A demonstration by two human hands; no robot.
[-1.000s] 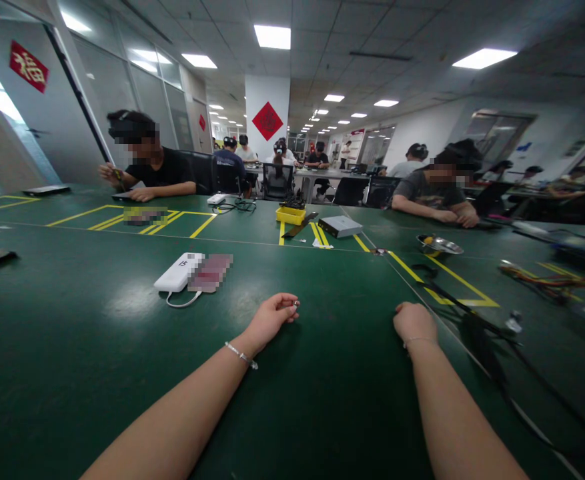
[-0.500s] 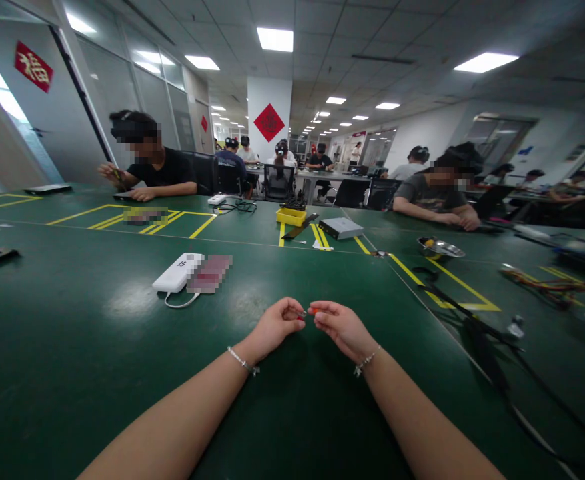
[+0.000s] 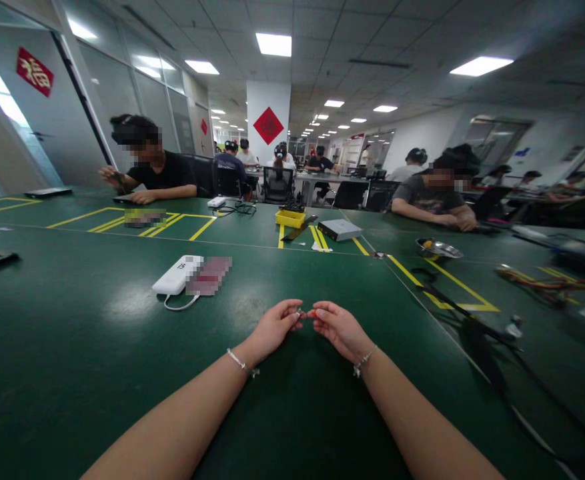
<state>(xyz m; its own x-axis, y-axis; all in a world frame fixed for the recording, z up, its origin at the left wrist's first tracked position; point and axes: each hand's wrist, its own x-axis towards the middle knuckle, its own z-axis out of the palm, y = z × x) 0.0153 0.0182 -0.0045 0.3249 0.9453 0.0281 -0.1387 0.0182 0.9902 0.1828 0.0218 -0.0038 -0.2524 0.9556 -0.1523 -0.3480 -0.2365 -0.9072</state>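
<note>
My left hand (image 3: 273, 327) rests on the green table (image 3: 72, 347), its fingers pinched on a tiny shiny metal part (image 3: 299, 311). My right hand (image 3: 338, 327) lies just right of it, fingertips pinched on a small red-orange piece (image 3: 312, 313). The two pinches meet tip to tip at the table's middle. Both wrists wear thin bracelets. What the small pieces are is too small to tell.
A white power bank (image 3: 177, 275) with a cable lies at the left front. Farther back stand a yellow tray (image 3: 290, 217), a grey box (image 3: 341, 229) and a metal dish (image 3: 437, 249). Black cables (image 3: 477, 333) and coloured wires (image 3: 547, 283) cover the right. Several people sit at the far side.
My right hand came in from the right and met my left hand, then both closed slightly tighter together. The left hand stayed nearly where it was.
</note>
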